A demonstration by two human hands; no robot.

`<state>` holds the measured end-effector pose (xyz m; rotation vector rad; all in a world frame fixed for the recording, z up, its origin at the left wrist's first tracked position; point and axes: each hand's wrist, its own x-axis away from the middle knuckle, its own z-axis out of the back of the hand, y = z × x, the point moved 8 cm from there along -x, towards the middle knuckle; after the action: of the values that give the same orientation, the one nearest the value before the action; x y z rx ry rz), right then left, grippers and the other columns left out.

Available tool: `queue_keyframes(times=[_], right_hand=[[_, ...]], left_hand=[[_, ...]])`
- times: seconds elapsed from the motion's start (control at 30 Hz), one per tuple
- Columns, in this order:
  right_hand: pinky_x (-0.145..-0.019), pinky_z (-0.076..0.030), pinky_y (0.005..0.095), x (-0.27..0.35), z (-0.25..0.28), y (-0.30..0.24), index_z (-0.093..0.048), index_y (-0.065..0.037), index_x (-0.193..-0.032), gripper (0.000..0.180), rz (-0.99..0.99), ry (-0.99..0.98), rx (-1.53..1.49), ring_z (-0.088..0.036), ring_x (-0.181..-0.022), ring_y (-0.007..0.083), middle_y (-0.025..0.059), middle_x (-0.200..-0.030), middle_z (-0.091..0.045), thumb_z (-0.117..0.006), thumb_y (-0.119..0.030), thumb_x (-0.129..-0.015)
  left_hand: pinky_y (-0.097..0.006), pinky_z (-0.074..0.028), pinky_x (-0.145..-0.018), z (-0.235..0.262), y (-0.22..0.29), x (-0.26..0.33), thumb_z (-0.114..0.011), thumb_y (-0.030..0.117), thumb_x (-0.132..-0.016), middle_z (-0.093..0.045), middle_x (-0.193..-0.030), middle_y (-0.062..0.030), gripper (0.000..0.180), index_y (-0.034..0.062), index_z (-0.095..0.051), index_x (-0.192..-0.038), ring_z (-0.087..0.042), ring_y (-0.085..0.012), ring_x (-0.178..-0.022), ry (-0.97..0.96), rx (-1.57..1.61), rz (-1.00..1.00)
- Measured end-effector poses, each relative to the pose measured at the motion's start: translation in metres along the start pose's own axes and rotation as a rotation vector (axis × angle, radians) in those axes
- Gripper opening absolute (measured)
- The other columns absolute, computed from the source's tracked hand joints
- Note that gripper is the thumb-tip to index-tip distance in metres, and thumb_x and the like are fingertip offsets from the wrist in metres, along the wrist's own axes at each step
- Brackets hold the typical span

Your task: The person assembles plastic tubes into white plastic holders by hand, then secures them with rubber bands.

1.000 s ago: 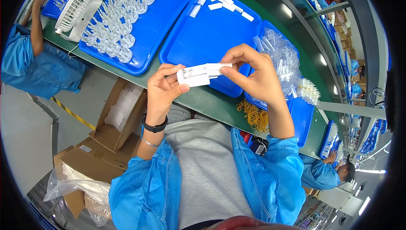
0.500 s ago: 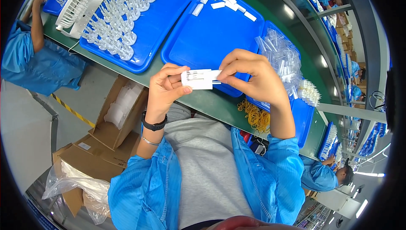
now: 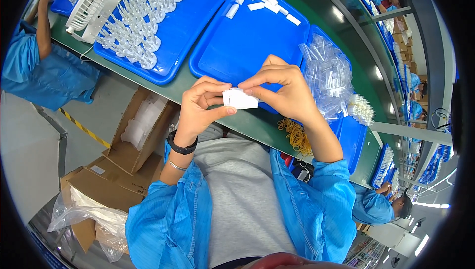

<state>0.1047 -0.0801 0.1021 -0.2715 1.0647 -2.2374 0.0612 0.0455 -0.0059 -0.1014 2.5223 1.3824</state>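
Between my two hands is a small white rectangular piece point(image 3: 241, 100), card-like, with faint grey marks near its left end. My left hand point(image 3: 202, 102) pinches that end between thumb and fingers. At the upper edge, my right hand point(image 3: 281, 83) grips the same piece with thumb and fingertips, which hide part of it. Both hands hover over the near edge of a blue tray point(image 3: 237, 46). Several similar white rectangular pieces point(image 3: 270, 7) lie at that tray's far end.
To the left, another blue tray point(image 3: 170, 54) bears many upright clear-white pronged parts point(image 3: 143, 19) beside a white slotted fixture point(image 3: 91, 7). Clear plastic sleeves point(image 3: 326, 71) fill a tray at right, near yellow rubber bands point(image 3: 294, 135). Cardboard boxes point(image 3: 116, 170) stand lower left; a co-worker's sleeve point(image 3: 22, 51) shows far left.
My right hand has moved left, closer to my left hand. The white piece, earlier stretched out with a narrower strip at its right end, now looks shorter and tilted.
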Motion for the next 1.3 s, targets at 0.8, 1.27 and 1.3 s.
queue_keyframes(times=[0.8, 1.27, 1.3], right_hand=[[-0.062, -0.049, 0.0283, 0.004, -0.003, -0.018, -0.071, -0.005, -0.086, 0.019, 0.342, 0.134, 0.060, -0.063, -0.075, 0.0184, 0.0066, -0.083, -0.067, -0.075, -0.001, -0.069], [-0.094, -0.042, 0.0429, -0.106, 0.007, 0.111, -0.056, -0.014, -0.124, 0.042, 0.227, 0.267, 0.813, -0.048, -0.117, 0.0295, 0.0067, -0.129, -0.053, -0.054, -0.007, -0.083], [-0.092, -0.042, 0.0433, -0.109, 0.006, 0.110, -0.061, -0.014, -0.117, 0.035, 0.297, 0.307, 0.852, -0.050, -0.115, 0.0280, 0.0054, -0.123, -0.057, -0.055, -0.009, -0.082]], left_hand=[[-0.019, -0.053, -0.060, 0.007, 0.005, 0.001, -0.074, -0.005, -0.073, -0.054, -0.104, -0.0085, 0.037, -0.0020, -0.060, -0.107, -0.061, -0.0123, -0.086, 0.091, -0.158, -0.046], [-0.030, -0.054, -0.079, 0.001, -0.019, 0.005, -0.058, 0.003, -0.088, -0.052, -0.115, -0.0072, 0.031, 0.0037, -0.049, -0.118, -0.059, -0.0180, -0.102, 0.151, 0.212, 0.247], [-0.030, -0.054, -0.079, 0.001, -0.019, 0.006, -0.056, 0.005, -0.090, -0.052, -0.114, -0.0071, 0.028, 0.0042, -0.049, -0.117, -0.059, -0.0176, -0.102, 0.163, 0.254, 0.261]])
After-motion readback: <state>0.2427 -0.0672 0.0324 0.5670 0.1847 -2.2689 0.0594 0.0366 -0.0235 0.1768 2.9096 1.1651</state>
